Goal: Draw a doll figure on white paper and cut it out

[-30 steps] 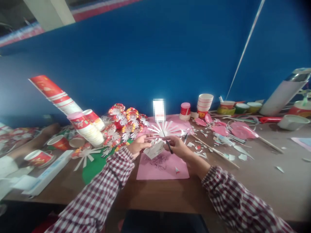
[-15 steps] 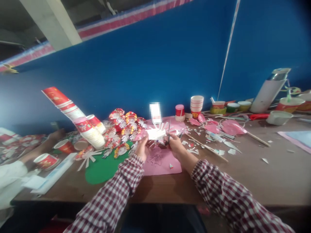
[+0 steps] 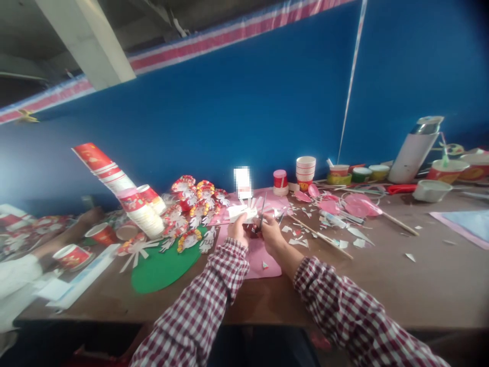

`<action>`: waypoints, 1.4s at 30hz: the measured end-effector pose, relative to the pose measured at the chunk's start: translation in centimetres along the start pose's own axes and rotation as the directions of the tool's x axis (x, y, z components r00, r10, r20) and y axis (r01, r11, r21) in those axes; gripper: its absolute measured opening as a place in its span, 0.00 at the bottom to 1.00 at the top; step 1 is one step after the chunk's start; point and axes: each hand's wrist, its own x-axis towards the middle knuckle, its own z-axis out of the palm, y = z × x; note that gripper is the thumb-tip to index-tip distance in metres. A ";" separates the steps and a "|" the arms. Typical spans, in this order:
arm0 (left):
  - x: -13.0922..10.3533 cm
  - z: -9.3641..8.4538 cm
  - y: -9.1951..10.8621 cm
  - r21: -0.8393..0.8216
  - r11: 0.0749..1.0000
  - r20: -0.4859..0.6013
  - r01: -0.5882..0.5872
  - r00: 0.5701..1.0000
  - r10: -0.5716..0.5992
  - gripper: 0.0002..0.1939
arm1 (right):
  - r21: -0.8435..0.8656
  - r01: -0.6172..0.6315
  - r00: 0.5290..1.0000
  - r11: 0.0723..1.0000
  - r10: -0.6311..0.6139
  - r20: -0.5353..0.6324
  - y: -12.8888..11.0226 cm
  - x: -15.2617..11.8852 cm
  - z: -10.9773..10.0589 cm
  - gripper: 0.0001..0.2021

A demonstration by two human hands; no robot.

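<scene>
My left hand [image 3: 239, 230] is closed on a white paper cup [image 3: 237, 210] slit into strips that spread outward. Close beside it, my right hand [image 3: 272, 232] grips a pair of scissors [image 3: 263, 209], blades pointing up and away from me, near the cut strips. Under both hands lies pink paper [image 3: 263, 269] with a small scrap on it. To the left, cut cups with red and yellow rims [image 3: 191, 239] are heaped, some on a green sheet [image 3: 164, 270].
A tilted stack of paper cups [image 3: 130, 196] stands at left, near another person's arm [image 3: 64, 237]. Upright cups [image 3: 305, 171] stand by the blue partition [image 3: 244, 112]. Paper scraps, pink pieces and a wooden stick [image 3: 324, 237] lie at right, with a white flask [image 3: 412, 153] behind.
My left hand has moved right, closer to my right hand, carrying the cut cup. The scissors show more plainly now. The whole view has shifted slightly.
</scene>
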 end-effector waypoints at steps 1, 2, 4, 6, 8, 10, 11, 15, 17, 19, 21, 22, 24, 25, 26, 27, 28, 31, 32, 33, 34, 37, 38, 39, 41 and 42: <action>0.1 0.0 0.0 0.000 1.000 -0.009 -0.001 1.000 0.001 0.11 | 0.013 -0.003 1.000 1.000 0.003 -0.008 0.0 -0.1 0.1 0.23; 0.2 0.0 0.1 0.001 1.000 -0.017 0.000 1.000 0.000 0.10 | 0.030 -0.006 1.000 1.000 0.007 -0.020 -0.1 -0.2 0.2 0.23; 0.3 -0.1 0.3 -0.001 1.000 -0.029 0.003 1.000 -0.003 0.09 | 0.054 -0.018 0.999 0.998 0.020 -0.025 -0.2 -0.4 0.4 0.23; 0.3 -0.1 0.8 -0.008 1.000 -0.033 -0.001 0.999 0.000 0.07 | 0.065 -0.028 0.999 0.998 0.029 -0.017 -0.5 -0.5 0.5 0.24; 0.4 -0.3 1.4 -0.020 1.000 -0.042 -0.013 0.999 0.013 0.05 | 0.068 -0.030 0.999 0.997 0.032 -0.017 -0.7 -0.6 0.6 0.25; 0.4 -0.7 2.0 -0.027 0.999 -0.055 -0.021 0.998 0.020 0.05 | 0.063 -0.034 0.999 0.997 0.034 -0.006 -0.7 -0.6 0.6 0.25; 0.4 -1.0 2.3 -0.025 1.000 -0.058 -0.019 0.998 0.017 0.06 | 0.058 -0.038 0.999 0.998 0.038 0.008 -0.7 -0.6 0.6 0.25; 0.3 -2.1 3.1 -0.005 1.000 -0.050 0.011 0.999 -0.011 0.06 | 0.042 -0.057 0.994 0.997 0.053 0.098 -0.5 -0.5 0.6 0.25; 0.0 -2.4 3.2 0.000 1.000 -0.034 0.018 0.999 -0.018 0.05 | 0.039 -0.053 0.991 0.998 0.048 0.126 -0.5 -0.6 0.6 0.26; -0.5 -2.6 3.1 0.010 1.000 -0.009 0.023 1.000 -0.023 0.05 | 0.042 -0.044 0.990 0.998 0.038 0.135 -0.6 -0.7 0.5 0.26; -0.9 -2.6 2.8 0.032 0.999 0.008 0.027 1.000 -0.027 0.06 | 0.051 -0.033 0.991 0.998 0.026 0.131 -0.8 -0.8 0.4 0.26; -1.1 -2.7 2.6 0.046 0.999 0.009 0.026 1.000 -0.027 0.07 | 0.056 -0.028 0.991 0.998 0.020 0.130 -0.8 -0.8 0.3 0.26; -1.3 -2.7 2.1 0.079 0.997 0.002 0.020 1.000 -0.020 0.09 | 0.057 -0.022 0.991 0.998 0.015 0.131 -0.9 -0.7 0.2 0.25; -1.4 -2.7 1.8 0.097 0.995 -0.005 0.015 1.000 -0.014 0.10 | 0.053 -0.021 0.991 0.998 0.014 0.133 -0.8 -0.6 0.1 0.25; -1.4 -2.8 1.5 0.114 0.993 -0.013 0.008 1.000 -0.007 0.09 | 0.047 -0.019 0.991 0.999 0.013 0.134 -0.8 -0.5 0.0 0.25; -1.4 -2.8 1.2 0.131 0.991 -0.022 0.001 1.000 0.002 0.09 | 0.039 -0.018 0.991 0.999 0.012 0.134 -0.7 -0.4 0.0 0.25; -1.4 -2.9 1.0 0.145 0.989 -0.032 -0.007 0.999 0.012 0.09 | 0.033 -0.015 0.991 0.999 0.011 0.133 -0.6 -0.4 0.0 0.24; -1.2 -3.2 0.5 0.171 0.985 -0.054 -0.025 0.998 0.035 0.09 | 0.015 -0.010 0.991 1.000 0.008 0.134 -0.4 -0.2 -0.1 0.24; -1.1 -3.3 0.5 0.174 0.984 -0.054 -0.024 0.998 0.033 0.09 | 0.009 -0.011 0.991 1.000 0.009 0.135 -0.4 -0.2 -0.1 0.25; -1.1 -3.3 0.5 0.175 0.984 -0.051 -0.019 0.998 0.029 0.09 | 0.001 -0.012 0.990 1.000 0.012 0.138 -0.5 -0.2 -0.1 0.25; -1.0 -3.4 0.5 0.171 0.985 -0.047 -0.014 0.999 0.023 0.09 | -0.007 -0.014 0.990 1.000 0.015 0.139 -0.5 -0.3 -0.1 0.25; -0.6 -3.4 1.0 0.138 0.990 -0.039 -0.005 0.999 0.011 0.09 | -0.041 -0.015 0.993 0.999 0.020 0.119 -0.9 -0.4 -0.1 0.25; -0.5 -3.4 1.2 0.124 0.992 -0.038 -0.003 0.999 0.008 0.08 | -0.055 -0.015 0.994 0.998 0.020 0.106 -1.0 -0.5 -0.1 0.24; -0.3 -3.4 1.4 0.112 0.994 -0.037 -0.001 0.999 0.005 0.08 | -0.071 -0.015 0.995 0.997 0.022 0.094 -1.2 -0.5 -0.1 0.24; -0.1 -3.6 1.9 0.091 0.996 -0.032 0.001 0.999 0.002 0.06 | -0.104 -0.018 0.996 0.994 0.026 0.081 -1.3 -0.7 -0.1 0.23; 0.1 -3.7 2.1 0.082 0.997 -0.029 0.002 1.000 0.001 0.05 | -0.119 -0.018 0.996 0.993 0.028 0.084 -1.4 -0.8 0.0 0.22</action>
